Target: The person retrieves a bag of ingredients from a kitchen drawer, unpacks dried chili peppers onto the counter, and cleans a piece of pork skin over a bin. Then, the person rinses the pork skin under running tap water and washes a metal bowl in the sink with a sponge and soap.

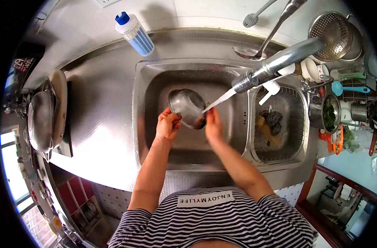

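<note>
A shiny metal bowl point(184, 106) is held tilted over the large sink basin point(155, 144). Fingers of my left hand point(168, 125) are closed on its lower left rim. At the bowl's right edge is my right hand point(213, 127), smeared by motion, its fingertips near the rim; whether they grip it I cannot tell. Water point(221, 99) streams from the faucet point(275, 62) toward the right side of the bowl, close to my right fingers.
Right of the basin, a wire basket point(298, 142) in the smaller sink holds a dark scrubber point(273, 120) and a yellowish cloth point(265, 130). A blue-capped bottle point(135, 35) stands behind. Pots and utensils crowd the right; a large strainer point(41, 120) leans at left.
</note>
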Tool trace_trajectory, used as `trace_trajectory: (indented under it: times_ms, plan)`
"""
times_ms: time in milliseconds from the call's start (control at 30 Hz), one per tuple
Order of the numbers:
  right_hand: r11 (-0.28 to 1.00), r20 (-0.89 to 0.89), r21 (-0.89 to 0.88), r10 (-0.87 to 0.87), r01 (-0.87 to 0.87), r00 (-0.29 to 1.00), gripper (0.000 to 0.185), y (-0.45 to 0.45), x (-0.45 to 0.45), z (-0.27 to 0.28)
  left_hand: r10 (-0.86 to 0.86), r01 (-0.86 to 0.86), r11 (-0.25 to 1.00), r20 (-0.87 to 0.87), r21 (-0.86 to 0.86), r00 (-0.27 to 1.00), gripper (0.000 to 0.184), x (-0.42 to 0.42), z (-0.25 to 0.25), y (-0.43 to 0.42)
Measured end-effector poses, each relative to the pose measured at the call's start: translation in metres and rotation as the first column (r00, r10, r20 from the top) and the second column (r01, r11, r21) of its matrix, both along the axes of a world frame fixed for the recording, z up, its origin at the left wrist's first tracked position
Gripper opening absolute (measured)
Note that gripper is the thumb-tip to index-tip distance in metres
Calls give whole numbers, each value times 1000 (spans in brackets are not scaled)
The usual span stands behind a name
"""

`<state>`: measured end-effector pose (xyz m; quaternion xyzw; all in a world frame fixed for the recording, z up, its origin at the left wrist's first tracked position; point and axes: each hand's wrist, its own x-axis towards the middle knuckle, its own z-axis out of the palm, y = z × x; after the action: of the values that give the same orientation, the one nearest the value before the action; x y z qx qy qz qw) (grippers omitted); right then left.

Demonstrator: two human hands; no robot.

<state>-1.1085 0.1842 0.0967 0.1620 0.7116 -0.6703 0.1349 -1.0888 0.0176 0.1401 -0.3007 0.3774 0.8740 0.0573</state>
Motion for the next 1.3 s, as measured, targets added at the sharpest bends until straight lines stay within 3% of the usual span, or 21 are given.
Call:
trace_trajectory:
  times_ms: [33,67,100,200,267,300,333,400,500,533,567,667,767,800,867,967,1067,1133,1200,1233,1300]
  plan:
    - [999,-349,48,40,-25,936,32,-6,16,-15,8,-6,999,48,-45,999,23,-2,-13,6]
    - [926,-607,376,272,-33,747,34,-11,20,-10,6,-4,999,51,-41,999,23,-2,-15,14]
    - [895,-651,443,357,-47,670,29,-17,15,11,-14,17,999,65,-51,998,22,0,-16,23]
    - [843,-664,516,508,-155,548,24,-26,-25,44,24,-21,999,90,-36,996,23,3,-20,34]
    - [869,-644,480,440,-118,626,19,-33,-63,10,-341,360,902,119,-238,933,20,9,-11,29]
    - [832,-174,403,478,-381,861,20,-27,-79,11,-371,387,893,114,-228,922,17,14,2,32]
    - [821,-68,367,493,-438,867,24,-22,-97,-24,-372,389,891,114,-235,921,17,18,9,31]
    - [926,-30,94,369,-365,929,28,6,-90,-49,-217,225,969,77,-101,973,16,21,15,28]
    - [965,-123,255,93,-59,988,33,8,-19,-12,-70,79,993,92,-91,993,17,14,6,20]
    - [978,-225,189,132,-90,965,32,2,2,9,-27,35,996,109,-78,994,18,8,2,20]
    - [923,-593,381,287,-52,752,44,-3,12,4,-97,108,987,95,-116,991,16,6,-6,21]
    - [775,-654,621,593,-114,469,29,-18,-2,44,-135,151,976,103,-158,985,13,6,-8,39]
    - [848,-445,405,509,-341,737,17,-27,-51,26,-375,389,893,103,-225,921,17,17,-10,33]
    - [827,106,209,511,-522,853,20,-22,-70,45,-408,420,876,99,-237,907,18,19,-1,33]
    - [913,4,-32,406,-406,914,24,-8,-84,-39,-386,400,883,106,-247,917,19,22,9,30]
    - [943,-238,326,153,-70,959,28,1,-30,-7,-297,302,926,55,-226,953,19,15,4,26]
    - [952,-481,293,227,-89,847,27,-9,24,14,-217,223,952,54,-211,975,19,6,-14,25]
    - [884,-738,461,434,-83,517,29,-17,8,25,-281,299,933,116,-199,953,16,6,-14,29]
    - [766,-650,628,613,-137,449,25,-19,-23,37,-271,308,914,166,-264,948,12,12,-15,37]
    - [796,-422,516,558,-316,715,23,-20,-41,32,-329,364,890,165,-276,930,12,15,-6,36]
    - [878,-29,205,448,-434,894,25,-12,-76,13,-376,398,886,135,-239,917,14,16,15,35]
